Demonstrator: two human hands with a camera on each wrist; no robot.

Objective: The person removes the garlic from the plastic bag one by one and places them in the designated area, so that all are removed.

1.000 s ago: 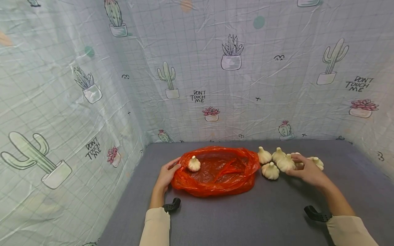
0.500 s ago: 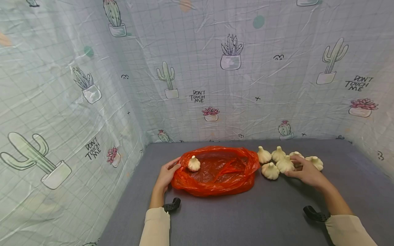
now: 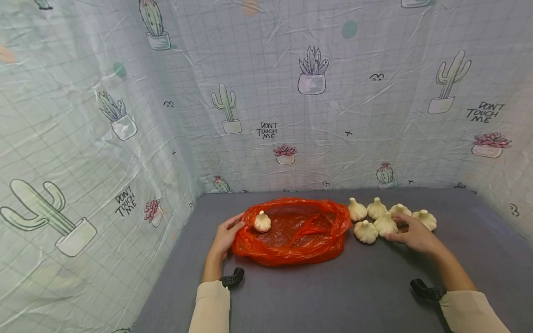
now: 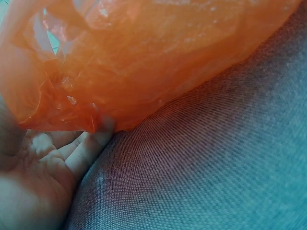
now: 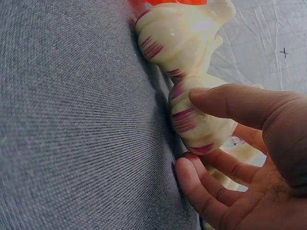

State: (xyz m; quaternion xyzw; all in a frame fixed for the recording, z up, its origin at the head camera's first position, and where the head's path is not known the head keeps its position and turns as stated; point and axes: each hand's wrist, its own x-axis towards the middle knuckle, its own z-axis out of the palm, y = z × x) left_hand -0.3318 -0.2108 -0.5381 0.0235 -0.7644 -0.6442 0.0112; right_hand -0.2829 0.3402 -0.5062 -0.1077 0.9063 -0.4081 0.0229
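A red plastic bag [image 3: 291, 252] lies spread open on the grey tabletop. My left hand [image 3: 223, 238] grips its left rim, thumb over the edge and fingers against the outside; in the left wrist view some fingertips are behind the thin orange-looking film [image 4: 144, 62]. One garlic bulb [image 3: 262, 222] sits at the bag's left inner side. Right of the bag, my right hand [image 3: 414, 233] holds a garlic bulb [image 3: 386, 224] low among others. In the right wrist view, the thumb lies on this purple-streaked bulb [image 5: 192, 115], with fingers on its other side.
Several more garlic bulbs cluster round the held one: a front bulb [image 3: 366, 231], a back-left bulb [image 3: 357, 210] next to the bag's rim, and a far-right bulb [image 3: 425, 219]. A cactus-print curtain [image 3: 266, 97] rises behind the table [image 3: 325, 296] and along its sides.
My right hand and its bulb have shifted slightly left and toward the front, showing more of the bulbs behind. The left hand and the bag look the same.
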